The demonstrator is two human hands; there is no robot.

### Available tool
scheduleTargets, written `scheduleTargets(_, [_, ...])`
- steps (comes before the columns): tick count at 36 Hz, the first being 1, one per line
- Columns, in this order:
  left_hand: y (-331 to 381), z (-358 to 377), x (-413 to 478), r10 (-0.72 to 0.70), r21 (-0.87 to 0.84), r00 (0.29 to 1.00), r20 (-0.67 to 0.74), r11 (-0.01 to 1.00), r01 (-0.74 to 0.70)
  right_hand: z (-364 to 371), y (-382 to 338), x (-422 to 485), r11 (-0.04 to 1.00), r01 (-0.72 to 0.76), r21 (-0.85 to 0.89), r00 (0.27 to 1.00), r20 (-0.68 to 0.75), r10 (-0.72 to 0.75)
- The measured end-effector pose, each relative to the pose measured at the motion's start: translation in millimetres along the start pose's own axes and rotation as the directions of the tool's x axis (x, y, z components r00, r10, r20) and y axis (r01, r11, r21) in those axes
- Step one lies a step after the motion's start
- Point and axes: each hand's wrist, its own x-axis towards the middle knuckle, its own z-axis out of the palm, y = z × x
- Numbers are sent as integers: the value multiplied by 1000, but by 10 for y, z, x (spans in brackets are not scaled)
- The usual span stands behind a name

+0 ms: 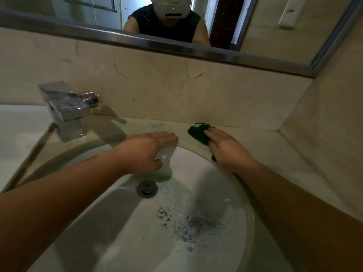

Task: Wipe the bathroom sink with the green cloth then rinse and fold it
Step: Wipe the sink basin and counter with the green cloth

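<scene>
Two flat hands: right hand [229,152] presses green cloth [198,132] onto counter [261,148], left hand [149,152] touches sink [188,160] rim.

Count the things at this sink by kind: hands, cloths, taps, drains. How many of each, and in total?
Hands: 2, the left hand and the right hand
Green cloth: 1
Tap: 1
Drain: 1
Total: 5

forearms [59,205]: bare | top [169,26]: dark, sleeveless, small pale dots | headset [172,6]: white, seen in mirror
</scene>
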Motion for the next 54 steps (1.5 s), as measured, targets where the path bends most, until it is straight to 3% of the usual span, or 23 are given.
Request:
scheduleTargets(5, [104, -27, -11, -24, 10, 1000, 6, 1000, 24, -186, -233, -258, 971, 55, 231, 994, 83, -76])
scheduleTargets(8, [128, -7, -16, -39, 20, 999, 4, 999, 38, -480, -51, -472, 984, 72, 166, 997, -32, -68])
scheduleTargets(11, [134, 26, -13, -47, 21, 999, -4, 999, 47, -761, 403, -643, 994, -82, 73, 988, -124, 90])
scheduleTargets(14, [115, 53, 6, -47, 7, 999, -16, 999, 47, -824, 827, -801, 958, -285, 34, 957, -47, 286])
scheduleTargets(17, [97, 85, 22, -43, -3, 998, -37, 999, 43, -650, 961, -839, 925, -371, 85, 927, -17, 374])
scheduleTargets(26, [81, 75, 27, -10, -3, 999, -32, 1000, 10, -75, 151, -275, 998, -70, 11, 998, 1, 70])
scheduleTargets(31, [103, -132, -96, -30, -39, 998, 48, 999, 32, -94, -328, -267, 980, 143, 137, 985, 73, -154])
scheduleTargets(34, [-8, -234, -285, -71, 24, 997, 23, 997, 71, -403, -400, -235, 948, 219, 233, 976, -66, -209])
scheduleTargets(36, [-138, -279, -449, -120, 44, 993, 19, 992, 119, -605, -306, -125, 959, 266, 99, 952, -185, -245])
scheduleTargets(38, [-271, -323, -597, -160, 60, 987, 17, 985, 159, -726, -119, -5, 970, 173, -172, 956, -209, -208])
scheduleTargets(40, [-401, -350, -721, -199, 85, 980, 27, 977, 196, -685, 75, 34, 950, -9, -312, 979, -196, -55])
scheduleTargets(44, [-649, -333, -868, -240, 106, 968, 69, 967, 232, -238, 303, 4, 964, -186, -191, 979, -114, 167])
scheduleTargets(47, [-720, -306, -891, -237, 110, 967, 98, 968, 226, 1, 276, 164, 973, -187, -132, 976, -135, 170])
scheduleTargets(54, [-806, -260, -887, -212, 53, 975, 70, 977, 209, 266, -332, 696, 1000, 9, -20, 998, -60, -10])
